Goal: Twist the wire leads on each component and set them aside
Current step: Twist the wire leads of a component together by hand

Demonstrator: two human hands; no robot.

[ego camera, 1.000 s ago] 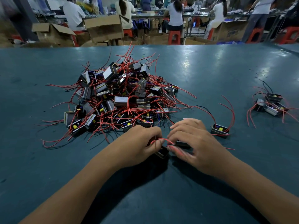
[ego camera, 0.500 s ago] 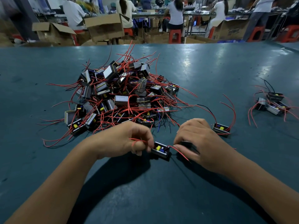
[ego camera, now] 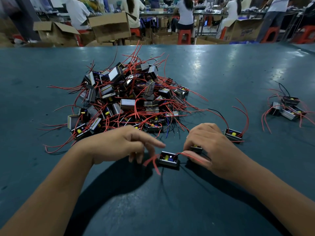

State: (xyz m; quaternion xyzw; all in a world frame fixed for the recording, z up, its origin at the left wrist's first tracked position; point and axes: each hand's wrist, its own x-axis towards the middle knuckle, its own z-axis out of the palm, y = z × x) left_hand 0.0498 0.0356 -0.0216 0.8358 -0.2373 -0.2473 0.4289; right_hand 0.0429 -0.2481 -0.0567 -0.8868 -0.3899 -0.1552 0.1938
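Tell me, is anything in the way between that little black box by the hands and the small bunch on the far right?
Yes. One lone component sits on the table right of the right hand, roughly between the component being worked and the set-aside group.

A factory assembly floor, judging by the bulk handwork on view; just beyond the left hand [ego camera: 117, 147] a heap of small boxed components [ego camera: 129, 97] with red wire leads lies tangled on a broad teal workbench [ego camera: 213, 68]; far off to the right of the right hand [ego camera: 211, 150] sits a smaller sorted cluster [ego camera: 286, 108] of the same parts; well past both hands, beyond the bench's far edge, open cardboard cartons [ego camera: 110, 26] stand on the floor; seated workers [ego camera: 185, 14] on red plastic stools [ego camera: 184, 36] face long tables in rows, backs to the camera.
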